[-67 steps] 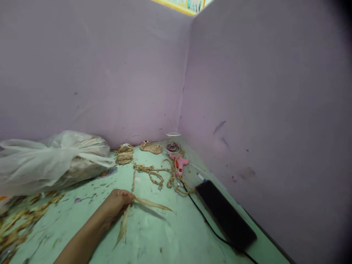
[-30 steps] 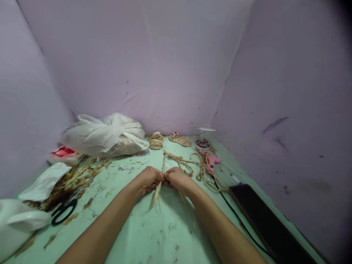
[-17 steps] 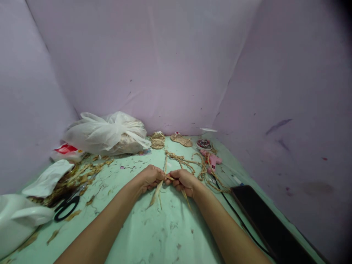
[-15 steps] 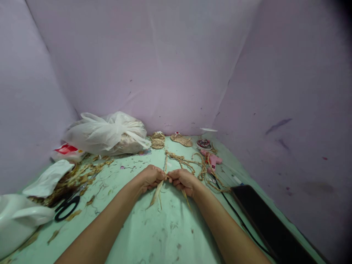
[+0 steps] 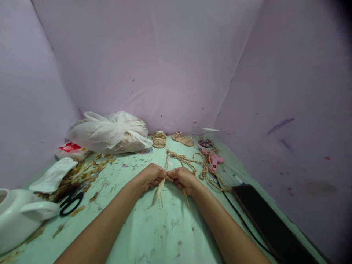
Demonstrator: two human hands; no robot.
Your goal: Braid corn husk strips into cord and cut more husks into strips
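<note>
Green tabletop (image 5: 173,238), lilac walls on three sides. Left hand (image 5: 152,176) and right hand (image 5: 182,179) meet near the middle, fingertips nearly touching, both pinched closed on the working end of a braided cord (image 5: 167,161). The finished braid runs away from the fingers toward the far wall, then turns right into a loose tangle; pale loose strands hang below the left hand, a thinner one below the right.

Containers: a knotted white plastic bag (image 5: 110,134), bulging, pale matter showing through the film (kind not readable). Small round bowl (image 5: 206,148) at far right, holding dark and reddish bits, too small to name. White jug (image 5: 22,223) at the left edge, mouth open, contents out of sight. Red-and-white packet (image 5: 71,149) beside the bag.

Left: dry fibre scraps (image 5: 82,176), black-handled scissors (image 5: 73,204). Back: woven sandal (image 5: 183,139) beside a coiled bundle (image 5: 159,140). Right: pink glue gun (image 5: 215,160), black smartphone (image 5: 269,223) lying flat.
</note>
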